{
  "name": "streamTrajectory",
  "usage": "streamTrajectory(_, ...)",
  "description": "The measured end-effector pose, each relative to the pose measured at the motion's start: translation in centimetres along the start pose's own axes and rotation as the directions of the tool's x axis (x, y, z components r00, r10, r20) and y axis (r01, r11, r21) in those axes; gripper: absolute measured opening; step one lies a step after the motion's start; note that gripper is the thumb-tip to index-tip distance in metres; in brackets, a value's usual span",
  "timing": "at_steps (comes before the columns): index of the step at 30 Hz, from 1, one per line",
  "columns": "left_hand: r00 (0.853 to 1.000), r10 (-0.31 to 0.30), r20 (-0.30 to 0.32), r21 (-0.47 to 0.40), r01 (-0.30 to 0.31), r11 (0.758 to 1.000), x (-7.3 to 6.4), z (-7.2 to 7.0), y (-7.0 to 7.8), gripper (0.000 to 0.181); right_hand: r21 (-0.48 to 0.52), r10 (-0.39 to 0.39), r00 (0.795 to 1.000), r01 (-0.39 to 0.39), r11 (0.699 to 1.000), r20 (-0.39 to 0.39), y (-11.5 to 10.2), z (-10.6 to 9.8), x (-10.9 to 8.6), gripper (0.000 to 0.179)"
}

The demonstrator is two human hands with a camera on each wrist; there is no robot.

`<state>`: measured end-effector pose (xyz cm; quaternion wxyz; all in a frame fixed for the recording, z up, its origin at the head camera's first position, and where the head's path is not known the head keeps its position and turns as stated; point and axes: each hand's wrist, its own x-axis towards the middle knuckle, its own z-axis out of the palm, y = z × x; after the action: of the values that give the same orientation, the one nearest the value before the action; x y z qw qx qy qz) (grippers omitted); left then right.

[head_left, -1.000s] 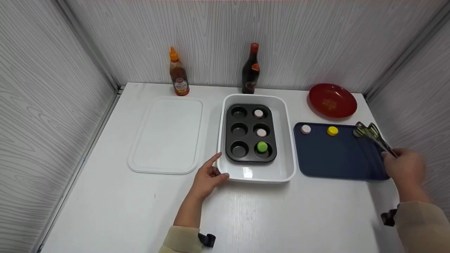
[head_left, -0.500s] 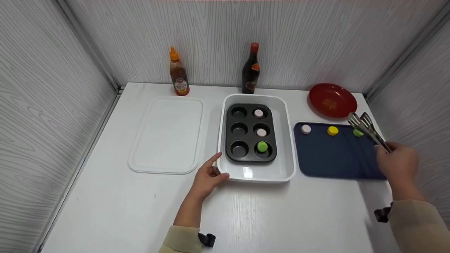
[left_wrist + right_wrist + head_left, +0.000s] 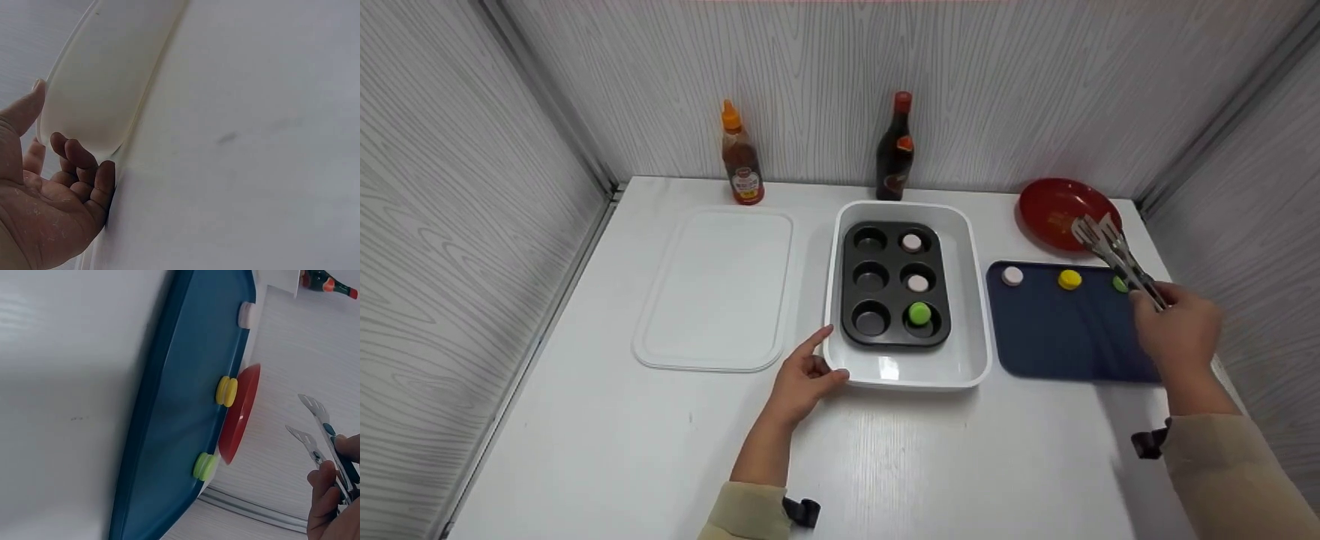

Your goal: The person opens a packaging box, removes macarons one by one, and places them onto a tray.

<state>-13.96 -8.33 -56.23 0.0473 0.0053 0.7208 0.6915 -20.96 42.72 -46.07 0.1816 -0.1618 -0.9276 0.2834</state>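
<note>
Curling our right hand round the tongs.
Our left hand touches the white tub, forefinger and thumb apart; we partly hide the blue tray.

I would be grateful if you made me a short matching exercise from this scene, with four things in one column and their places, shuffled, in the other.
Things:
1. Metal tongs
2. Muffin pan
3. Yellow round piece
4. Left hand

Places:
A. On the blue tray
B. At the near left corner of the white bin
C. Inside the white bin
D. In the right hand

Right pairs: 1-D, 2-C, 3-A, 4-B
</note>
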Motion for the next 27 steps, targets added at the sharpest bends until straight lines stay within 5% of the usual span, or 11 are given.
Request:
streamTrajectory(15, 1.0, -0.017, 0.008, -0.014, 0.017, 1.0, -0.2, 0.1, 0.3, 0.08, 0.054, -0.131, 0.991, 0.131, 0.99, 0.008, -5.0, 2.0, 0.2, 0.041)
streamTrajectory(27, 1.0, -0.001, 0.009, -0.023, 0.002, 1.0, -0.2, 0.1, 0.1, 0.081, 0.093, -0.321, 0.947, 0.322, 0.942, -0.019, -10.4, 4.7, -0.3, 0.032)
